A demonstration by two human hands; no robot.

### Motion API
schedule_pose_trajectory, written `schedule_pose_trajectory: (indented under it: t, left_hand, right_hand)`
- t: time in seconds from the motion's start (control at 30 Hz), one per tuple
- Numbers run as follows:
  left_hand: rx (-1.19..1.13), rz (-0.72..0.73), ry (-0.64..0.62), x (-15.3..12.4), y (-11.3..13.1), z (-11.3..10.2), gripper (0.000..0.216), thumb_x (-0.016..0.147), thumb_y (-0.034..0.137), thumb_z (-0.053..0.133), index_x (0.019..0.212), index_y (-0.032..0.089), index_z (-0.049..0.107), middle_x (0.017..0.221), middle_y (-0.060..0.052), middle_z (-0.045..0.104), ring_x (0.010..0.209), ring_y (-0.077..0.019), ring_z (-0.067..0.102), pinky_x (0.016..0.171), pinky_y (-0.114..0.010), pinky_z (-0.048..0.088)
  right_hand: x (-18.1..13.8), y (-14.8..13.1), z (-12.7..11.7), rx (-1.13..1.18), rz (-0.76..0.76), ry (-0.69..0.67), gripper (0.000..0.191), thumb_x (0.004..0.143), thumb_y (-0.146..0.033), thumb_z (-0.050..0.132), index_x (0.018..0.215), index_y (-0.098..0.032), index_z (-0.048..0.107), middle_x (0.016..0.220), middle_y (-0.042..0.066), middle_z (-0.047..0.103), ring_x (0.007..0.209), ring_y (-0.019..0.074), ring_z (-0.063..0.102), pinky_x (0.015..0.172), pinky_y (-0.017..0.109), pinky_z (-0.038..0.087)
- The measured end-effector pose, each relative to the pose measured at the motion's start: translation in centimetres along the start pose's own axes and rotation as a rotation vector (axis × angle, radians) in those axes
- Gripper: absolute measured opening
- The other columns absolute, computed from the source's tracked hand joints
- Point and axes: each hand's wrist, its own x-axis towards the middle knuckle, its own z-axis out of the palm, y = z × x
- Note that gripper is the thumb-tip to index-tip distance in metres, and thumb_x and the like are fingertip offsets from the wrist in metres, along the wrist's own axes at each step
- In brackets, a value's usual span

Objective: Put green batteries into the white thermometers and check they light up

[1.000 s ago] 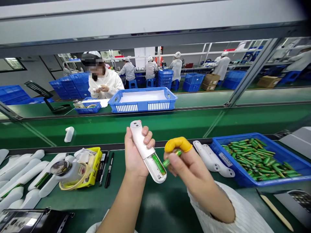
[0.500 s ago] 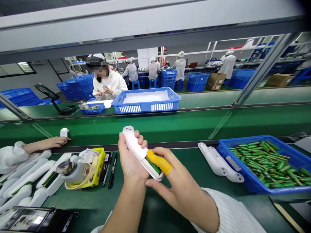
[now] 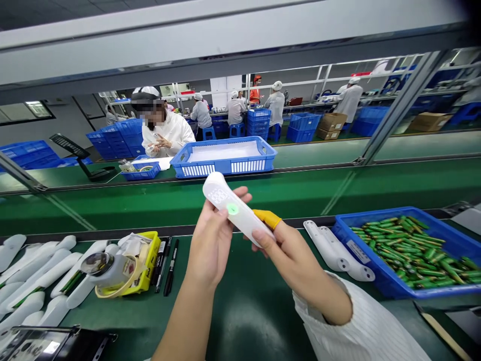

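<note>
Both my hands hold a white handheld thermometer (image 3: pixel 244 220), its front turned up toward me. White digits glow near its far end, and a round button shines green below them. My left hand (image 3: pixel 214 235) is closed around the upper part, thumb beside the green button. At the lower end, my right hand (image 3: pixel 281 245) pinches the body with the thumb on top. A yellow finger cot (image 3: pixel 267 218) covers one right finger. The battery side faces away and is hidden. To the right, two white thermometers (image 3: pixel 326 245) lie against a blue bin (image 3: pixel 376 281) of green batteries (image 3: pixel 409 250).
At left lie several white thermometers (image 3: pixel 48 271), a yellow basket (image 3: pixel 152 260) with a bottle (image 3: pixel 112 271), and black pens (image 3: pixel 171 268). Across the green conveyor (image 3: pixel 150 208) stand a blue tray (image 3: pixel 225 163) and a seated co-worker (image 3: pixel 169 130). A metal post (image 3: pixel 398 110) slants at right.
The thermometer has been turned over and raised; its open battery side faced me before, now its lit front does. The neighbour's hand at left has gone from view, leaving no device on the conveyor there.
</note>
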Motion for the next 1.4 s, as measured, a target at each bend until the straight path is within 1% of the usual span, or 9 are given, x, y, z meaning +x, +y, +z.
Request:
schedule_pose_trajectory:
  t: [0.17,0.33,0.47,0.67,0.9,1.07,1.13,1.27,1.4]
  left_hand:
    - [0.115,-0.006,-0.044,0.0,0.0,-0.3,0.035,0.08,0.021,0.063,0.114,0.018,0.059,0.094,-0.007,0.07,0.087,-0.0203,0.067,0.073,-0.027,0.054]
    - [0.134,-0.044,-0.18,0.3,0.1,-1.5,0.042,0.072,0.037,0.073,0.109,0.019,0.063,0.112,-0.01,0.064,0.1,-0.0247,0.063,0.08,-0.032,0.055]
    - [0.074,-0.04,-0.283,0.7,0.1,-2.9,0.049,0.058,0.045,0.081,0.098,0.021,0.066,0.098,-0.003,0.062,0.103,-0.0243,0.061,0.09,-0.034,0.051]
    - [0.087,0.033,-0.328,1.3,-0.6,-3.4,0.054,0.05,0.056,0.08,0.086,0.017,0.067,0.085,-0.003,0.061,0.095,-0.0218,0.062,0.101,-0.039,0.042]
    - [0.087,-0.05,-0.26,1.2,-1.4,-3.0,0.06,0.053,0.052,0.08,0.1,0.018,0.068,0.095,-0.009,0.068,0.1,-0.0272,0.062,0.088,-0.037,0.05]
    - [0.221,-0.142,-0.258,0.8,-1.3,-1.9,0.065,0.066,0.032,0.078,0.126,0.024,0.055,0.105,-0.006,0.065,0.098,-0.0206,0.061,0.084,-0.028,0.049]
    - [0.287,-0.179,-0.223,0.8,-1.3,-1.8,0.059,0.07,0.026,0.076,0.125,0.024,0.055,0.101,-0.004,0.065,0.094,-0.0177,0.061,0.082,-0.025,0.049]
    - [0.358,-0.207,-0.137,2.1,-2.3,-3.2,0.039,0.076,0.036,0.069,0.109,0.017,0.061,0.099,-0.007,0.065,0.087,-0.019,0.062,0.076,-0.027,0.05]
    - [0.509,-0.291,0.14,4.0,-4.7,-6.6,0.047,0.076,0.042,0.062,0.113,0.014,0.058,0.093,-0.009,0.064,0.066,-0.0164,0.06,0.057,-0.027,0.047]
  right_hand:
    - [-0.2,-0.4,-0.4,0.182,0.062,-0.112,0.032,0.095,-0.045,0.038,0.089,-0.017,0.053,0.075,0.003,0.058,0.064,0.0127,0.054,0.056,0.025,0.043]
    - [-0.3,-0.2,-0.2,0.259,0.075,-0.12,0.034,0.095,-0.046,0.037,0.083,-0.017,0.05,0.072,0.001,0.054,0.061,0.0109,0.052,0.055,0.024,0.043]
    - [-0.3,-0.4,0.0,0.371,0.083,-0.197,0.036,0.095,-0.048,0.036,0.083,-0.017,0.05,0.072,0.0,0.053,0.06,0.0105,0.051,0.053,0.024,0.043]
    - [-0.4,-0.7,-0.3,0.18,-0.034,-0.173,0.031,0.096,-0.042,0.038,0.082,-0.017,0.05,0.071,0.0,0.053,0.06,0.0101,0.046,0.053,0.023,0.036]
    - [0.0,-0.4,-0.4,0.18,-0.071,-0.091,0.028,0.094,-0.042,0.042,0.087,-0.017,0.055,0.071,-0.001,0.054,0.059,0.0103,0.045,0.053,0.022,0.033]
    - [0.4,1.1,0.2,0.163,0.05,0.095,0.043,0.09,-0.052,0.042,0.074,-0.015,0.055,0.057,-0.003,0.043,0.052,0.0095,0.037,0.048,0.023,0.026]
    - [0.8,1.5,0.2,0.166,0.082,0.074,0.045,0.09,-0.054,0.042,0.073,-0.015,0.054,0.058,-0.003,0.044,0.053,0.0097,0.038,0.048,0.023,0.027]
    - [2.1,2.5,-2.6,-0.004,0.078,-0.044,0.046,0.091,-0.054,0.04,0.074,-0.015,0.058,0.068,0.002,0.056,0.062,0.0138,0.051,0.055,0.024,0.037]
    - [2.8,6.7,-9.9,-0.359,0.317,0.146,0.03,0.092,-0.035,0.043,0.086,-0.014,0.064,0.079,0.007,0.065,0.073,0.0185,0.061,0.067,0.027,0.044]
